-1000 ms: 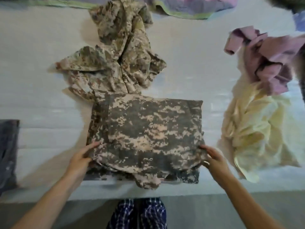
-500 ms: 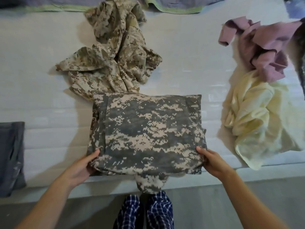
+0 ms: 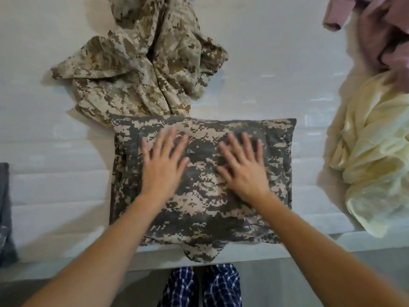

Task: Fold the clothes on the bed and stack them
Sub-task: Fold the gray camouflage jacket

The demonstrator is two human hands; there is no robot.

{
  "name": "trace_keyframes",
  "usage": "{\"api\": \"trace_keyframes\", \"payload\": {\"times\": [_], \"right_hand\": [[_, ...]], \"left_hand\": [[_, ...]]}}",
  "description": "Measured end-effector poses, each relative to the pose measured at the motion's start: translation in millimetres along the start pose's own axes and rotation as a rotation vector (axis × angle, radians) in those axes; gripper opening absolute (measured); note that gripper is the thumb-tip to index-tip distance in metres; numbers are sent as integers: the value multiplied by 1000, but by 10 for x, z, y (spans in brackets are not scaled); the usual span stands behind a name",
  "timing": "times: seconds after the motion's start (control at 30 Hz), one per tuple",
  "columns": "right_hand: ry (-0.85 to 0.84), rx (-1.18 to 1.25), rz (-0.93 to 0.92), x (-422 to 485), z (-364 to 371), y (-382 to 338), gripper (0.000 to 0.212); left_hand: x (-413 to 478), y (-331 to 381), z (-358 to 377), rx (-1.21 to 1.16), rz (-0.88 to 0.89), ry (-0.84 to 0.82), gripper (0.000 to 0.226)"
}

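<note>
A grey-and-tan camouflage garment [image 3: 276, 151] lies folded into a rectangle at the near edge of the white bed [image 3: 265, 63]. One flap of it hangs over the bed's edge. My left hand [image 3: 163, 165] and my right hand [image 3: 243, 167] rest flat on top of the fold, side by side, fingers spread. Behind it lies a crumpled tan camouflage garment [image 3: 137, 69]. On the right lie a rumpled pale yellow garment [image 3: 374, 156] and, beyond it, a mauve one [image 3: 380, 29].
A dark grey folded cloth [image 3: 5, 213] sits at the bed's left edge. Below the bed edge I see my legs in blue checked trousers [image 3: 199, 286]. Bare sheet shows on the left and between the camouflage pile and the yellow garment.
Both hands have let go of the folded garment's near corners and moved onto its top, palms down. The camera has moved closer to the bed.
</note>
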State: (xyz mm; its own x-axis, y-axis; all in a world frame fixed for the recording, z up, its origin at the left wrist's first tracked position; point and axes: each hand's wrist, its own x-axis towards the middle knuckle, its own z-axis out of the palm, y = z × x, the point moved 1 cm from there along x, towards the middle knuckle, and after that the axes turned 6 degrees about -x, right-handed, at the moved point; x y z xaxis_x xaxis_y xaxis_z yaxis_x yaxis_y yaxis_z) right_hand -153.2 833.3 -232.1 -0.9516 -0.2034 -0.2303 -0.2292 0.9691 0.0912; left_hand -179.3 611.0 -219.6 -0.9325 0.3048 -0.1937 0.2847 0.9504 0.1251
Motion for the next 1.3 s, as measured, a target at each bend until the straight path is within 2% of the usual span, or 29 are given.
{"api": "trace_keyframes", "payload": {"times": [0.03, 0.1, 0.27, 0.47, 0.5, 0.57, 0.6, 0.67, 0.77, 0.83, 0.9, 1.0, 1.1, 1.17, 1.23, 1.3], "right_hand": [[-63, 11, 102, 68, 166, 172, 67], [-74, 31, 223, 108, 441, 390, 67], [-36, 58, 199, 167, 621, 351, 66], [-218, 64, 226, 153, 350, 340, 66], [-244, 103, 261, 149, 281, 313, 67], [-226, 230, 361, 97, 106, 158, 69], [-164, 290, 383, 50, 8, 19, 70], [-11, 314, 296, -59, -150, -359, 70], [69, 248, 123, -46, -178, -878, 67], [-21, 217, 149, 65, -29, -1020, 66], [-159, 156, 164, 111, 159, -1061, 65], [-176, 112, 173, 127, 257, -1069, 66], [-156, 167, 160, 103, 187, -1163, 67], [-188, 235, 113, 85, 143, -1357, 67], [-209, 333, 40, 64, 97, -1591, 64], [-270, 457, -11, 93, 24, -1689, 62]], "left_hand": [[85, -171, 136, -7, -61, -2, 57], [148, -354, 400, -10, -61, 27, 57], [194, -399, 683, -61, 6, 79, 56], [89, -378, 279, -174, -16, -34, 62], [-33, -415, 220, -222, -61, -27, 68], [-393, -557, 142, -375, -315, 50, 81], [-588, -628, 118, -477, -495, 102, 88], [-880, -704, 105, -660, -798, 134, 97], [-944, -760, 120, -949, -938, 166, 90], [-825, -836, 125, -1197, -1016, 117, 79], [-742, -897, 131, -1234, -966, -52, 75], [-733, -916, 15, -1191, -797, -199, 60], [-858, -899, -240, -1191, -681, -119, 36], [-1020, -902, -449, -1179, -708, -49, 32], [-1195, -893, -664, -1085, -772, -9, 27], [-1253, -750, -911, -915, -756, 11, 22]]}}
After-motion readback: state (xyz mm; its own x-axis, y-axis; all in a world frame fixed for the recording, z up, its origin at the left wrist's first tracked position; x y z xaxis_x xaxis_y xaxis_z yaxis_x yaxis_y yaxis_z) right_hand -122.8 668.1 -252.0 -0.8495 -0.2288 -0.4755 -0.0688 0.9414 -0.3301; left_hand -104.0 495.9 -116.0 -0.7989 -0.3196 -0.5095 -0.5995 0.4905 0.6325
